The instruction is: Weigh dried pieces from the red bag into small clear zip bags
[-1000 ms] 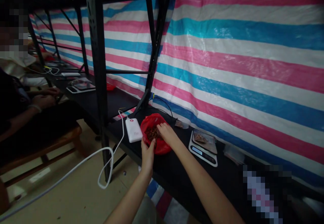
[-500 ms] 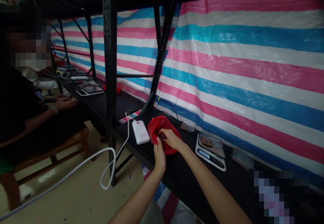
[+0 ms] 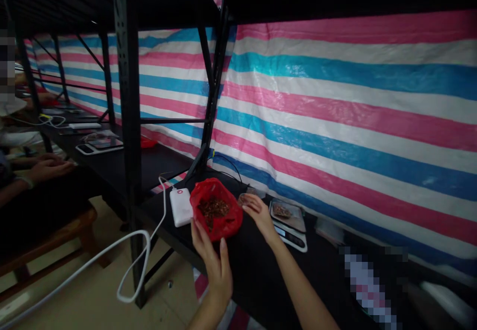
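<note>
A red plastic bag (image 3: 227, 220) stands wide on the black shelf (image 3: 253, 265) with brown dried bits (image 3: 212, 206) inside. My left hand (image 3: 210, 263) is below the bag's near edge, fingers spread, fingertips at the plastic. My right hand (image 3: 259, 214) is out of the bag, between it and a small digital scale (image 3: 294, 238). Its fingertips are at a small clear pouch (image 3: 246, 197); whether they pinch anything is unclear. The scale's pan (image 3: 282, 211) holds a little brown heap.
A white power bank (image 3: 181, 206) with a looping white cable (image 3: 137, 255) lies left of the bag. A black rack post (image 3: 128, 121) rises at the shelf's front. A striped tarp (image 3: 335, 101) backs the shelf. A co-worker's hands (image 3: 44, 168) rest far left.
My right hand has come out of the red bag and moved right toward the scale. My left hand has slid back from the bag's rim and spread. The camera has shifted right.
</note>
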Motion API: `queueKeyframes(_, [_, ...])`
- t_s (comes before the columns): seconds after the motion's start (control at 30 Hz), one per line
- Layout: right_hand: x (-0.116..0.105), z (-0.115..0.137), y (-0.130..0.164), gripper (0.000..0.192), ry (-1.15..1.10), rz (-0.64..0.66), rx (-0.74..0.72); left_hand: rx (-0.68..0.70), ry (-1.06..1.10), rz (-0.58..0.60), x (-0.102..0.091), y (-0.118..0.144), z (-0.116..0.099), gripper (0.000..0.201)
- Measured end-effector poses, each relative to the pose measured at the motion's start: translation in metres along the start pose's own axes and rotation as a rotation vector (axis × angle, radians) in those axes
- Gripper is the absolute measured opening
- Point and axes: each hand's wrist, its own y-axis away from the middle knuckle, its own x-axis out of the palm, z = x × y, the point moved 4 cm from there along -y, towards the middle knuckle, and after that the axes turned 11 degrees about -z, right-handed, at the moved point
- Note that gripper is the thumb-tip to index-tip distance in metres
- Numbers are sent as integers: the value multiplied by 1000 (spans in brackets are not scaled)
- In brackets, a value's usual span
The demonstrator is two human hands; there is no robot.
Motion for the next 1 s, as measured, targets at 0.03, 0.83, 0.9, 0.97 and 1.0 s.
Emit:
queueKeyframes(0.03, [-20,2,0,42,10,-58,-12,104,-6,55,6,5,-11,61])
queueKeyframes(0.83, [-211,-3,22,43,411,-646,-163,32,360,1070,257,38,-9,47])
queueKeyframes(0.9, [-205,4,21,44,267,-641,-171,-104,396,1116,253,39,-14,50])
queueKeyframes(0.97, [-199,12,21,44,163,-648,-182,-216,435,1175,251,40,-20,54])
queueKeyframes(1.0, [-197,15,22,45,128,-657,-190,-256,456,1199,250,41,-22,56])
